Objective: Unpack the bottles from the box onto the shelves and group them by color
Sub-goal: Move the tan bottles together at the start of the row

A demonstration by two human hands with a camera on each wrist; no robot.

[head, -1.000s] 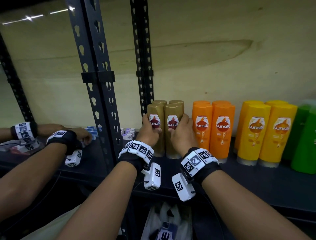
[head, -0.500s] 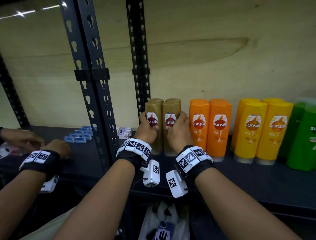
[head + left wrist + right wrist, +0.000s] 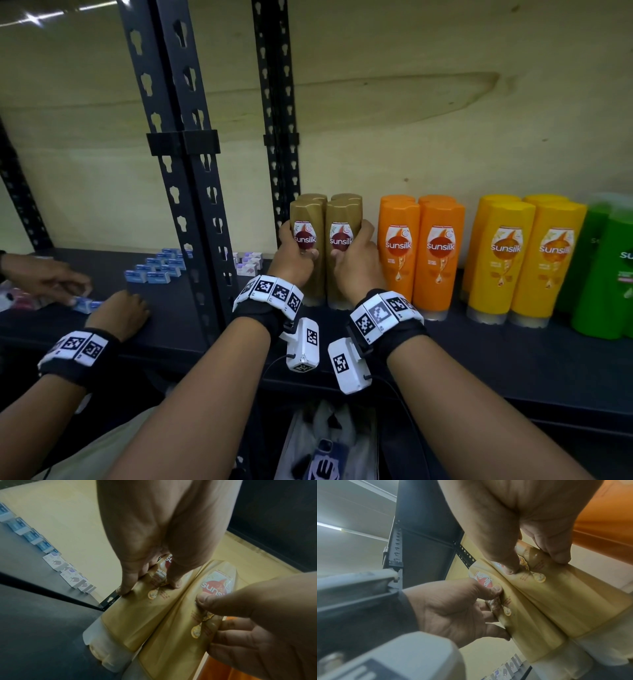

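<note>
Two gold bottles are being held upright, side by side and touching, on the dark shelf point(image 3: 479, 370). The left gold bottle point(image 3: 307, 253) is being gripped by the left hand point(image 3: 294, 262), with the thumb laid across the label and the fingers curled round its far side. The right gold bottle point(image 3: 343, 255) is being gripped the same way by the right hand point(image 3: 358, 265). Two more gold bottles point(image 3: 346, 198) are being partly hidden just behind this pair. Just to the right of the gold bottles, the orange bottles point(image 3: 421, 253) are being kept standing, then the yellow bottles point(image 3: 524, 260), and farthest from the gold ones the green bottles point(image 3: 606, 270) at the frame edge. To the left of the gold bottles, past the black shelf post point(image 3: 186, 164), small blue boxes point(image 3: 157, 269) are being lined up by another person's hands point(image 3: 116, 313). Below the gold bottles, under the shelf edge, a white plastic bag point(image 3: 329, 442) is being seen only in part.
</note>
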